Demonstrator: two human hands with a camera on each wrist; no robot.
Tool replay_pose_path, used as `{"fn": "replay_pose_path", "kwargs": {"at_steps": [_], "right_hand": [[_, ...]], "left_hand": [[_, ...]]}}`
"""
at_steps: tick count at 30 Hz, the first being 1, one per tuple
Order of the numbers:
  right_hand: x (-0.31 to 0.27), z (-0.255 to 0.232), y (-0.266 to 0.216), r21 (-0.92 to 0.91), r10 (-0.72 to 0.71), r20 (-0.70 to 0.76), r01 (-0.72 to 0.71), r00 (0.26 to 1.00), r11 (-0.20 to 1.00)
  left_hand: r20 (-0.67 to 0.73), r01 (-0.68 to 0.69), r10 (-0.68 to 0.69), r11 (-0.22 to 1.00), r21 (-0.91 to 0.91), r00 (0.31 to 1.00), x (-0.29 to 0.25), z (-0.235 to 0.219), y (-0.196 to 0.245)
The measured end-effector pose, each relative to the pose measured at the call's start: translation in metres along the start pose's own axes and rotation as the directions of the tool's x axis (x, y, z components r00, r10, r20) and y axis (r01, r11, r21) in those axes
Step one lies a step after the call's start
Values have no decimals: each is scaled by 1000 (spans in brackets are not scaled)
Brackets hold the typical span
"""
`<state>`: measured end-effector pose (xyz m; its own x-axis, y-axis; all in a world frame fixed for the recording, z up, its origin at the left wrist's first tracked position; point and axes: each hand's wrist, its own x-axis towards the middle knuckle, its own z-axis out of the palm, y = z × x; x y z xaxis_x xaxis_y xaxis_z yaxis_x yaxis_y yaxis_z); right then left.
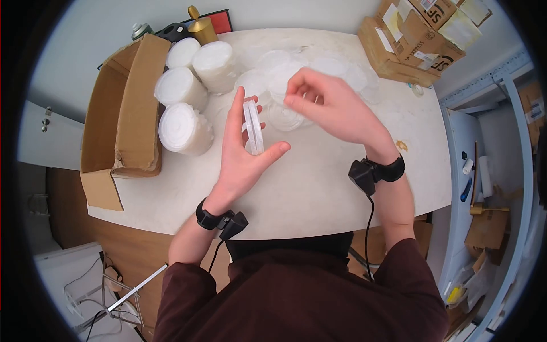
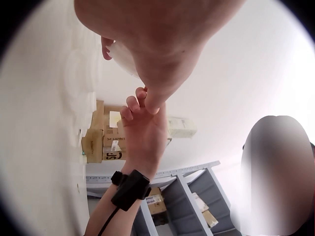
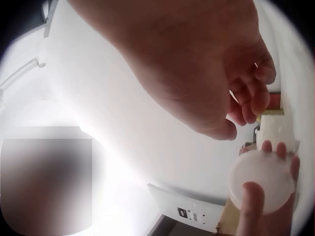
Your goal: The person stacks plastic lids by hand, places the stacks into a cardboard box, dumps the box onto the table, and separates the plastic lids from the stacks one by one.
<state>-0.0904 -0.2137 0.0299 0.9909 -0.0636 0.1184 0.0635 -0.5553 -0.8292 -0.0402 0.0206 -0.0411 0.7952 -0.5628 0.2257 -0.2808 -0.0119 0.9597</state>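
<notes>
The left hand [image 1: 236, 157] holds a few thin translucent round lids [image 1: 254, 130] on edge between thumb and fingers. Seen in the right wrist view, its thumb lies across the flat face of a round lid [image 3: 270, 172], with fingertips at the far rim. Up and to the right of those lids, the right hand [image 1: 339, 108] is raised over the table, its fingers loosely bent and nothing visible between them; the right wrist view shows this hand [image 3: 197, 73] empty too. Beneath and beyond it, translucent discs [image 1: 285, 118] lie spread and overlapping on the white table [image 1: 319, 194].
Several stacks of white round lids [image 1: 181, 128] stand left of the hands, beside an open cardboard box [image 1: 134, 108]. A gold-coloured container [image 1: 203, 29] is behind them. Taped cardboard boxes [image 1: 419, 43] are piled at the back right, and a shelf unit [image 1: 515, 137] stands at the right.
</notes>
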Motion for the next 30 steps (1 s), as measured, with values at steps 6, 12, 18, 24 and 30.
{"fn": "replay_pose_path", "kwargs": {"at_steps": [6, 12, 18, 24, 30], "right_hand": [[-6, 17, -16, 233, -93, 348, 10, 933, 972], [0, 24, -4, 416, -78, 339, -76, 937, 906], [5, 21, 1, 458, -33, 386, -161, 922, 874], [4, 25, 0, 541, -59, 417, -196, 907, 818], [5, 31, 1, 558, -23, 378, -208, 926, 804]], "left_hand": [[51, 26, -25, 1000, -15, 998, -1, 0, 3], [59, -33, 30, 999, 40, 998, -1, -2, -4], [82, -142, 130, 975, 170, 988, -4, -1, -9], [88, -236, 220, 935, 265, 971, -4, -2, -8], [95, -260, 243, 931, 255, 965, -4, 0, -13]]}}
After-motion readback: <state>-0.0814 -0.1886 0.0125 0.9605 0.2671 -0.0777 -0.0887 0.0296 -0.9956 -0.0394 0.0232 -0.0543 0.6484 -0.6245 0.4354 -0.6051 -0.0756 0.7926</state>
